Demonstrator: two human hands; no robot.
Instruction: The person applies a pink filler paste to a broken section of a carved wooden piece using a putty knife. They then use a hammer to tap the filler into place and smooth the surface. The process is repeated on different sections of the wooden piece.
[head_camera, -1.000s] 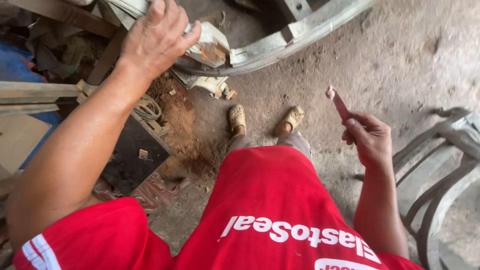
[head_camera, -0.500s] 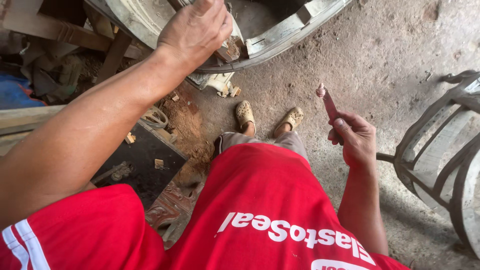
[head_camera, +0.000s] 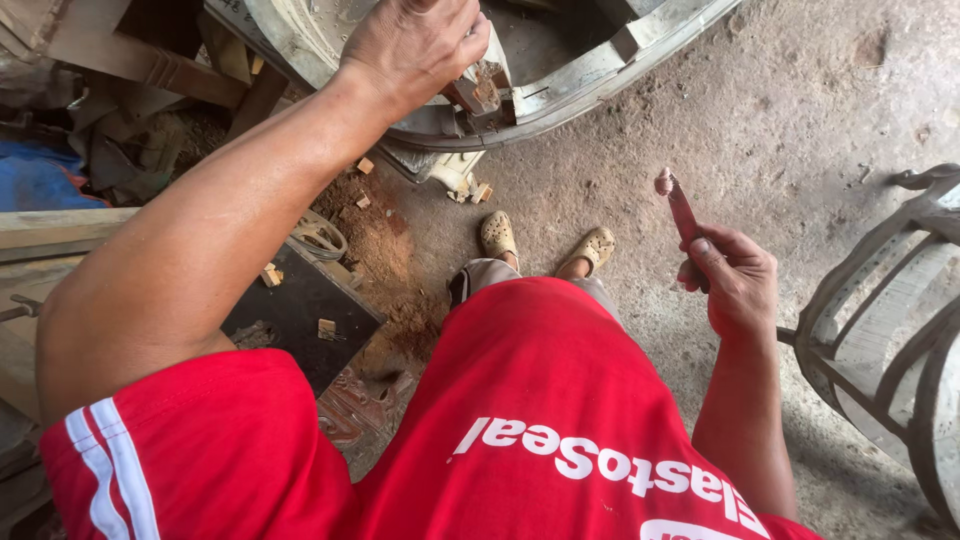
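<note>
The left hand (head_camera: 415, 45) is closed on a small wooden block (head_camera: 478, 92) at the rim of the curved wooden frame (head_camera: 590, 75). The right hand (head_camera: 735, 275) grips a red tool (head_camera: 682, 208), tip upward. The block could slip from the rim if the grip loosens.

A slim red hand tool (head_camera: 682, 207) with a pale rounded tip is pointing upward; a small reddish wooden block (head_camera: 478, 92) is resting on the curved frame's rim (head_camera: 600, 70).

left hand (head_camera: 415, 45) fingers: tips hidden | metal frame (head_camera: 880, 330): cropped right
</note>
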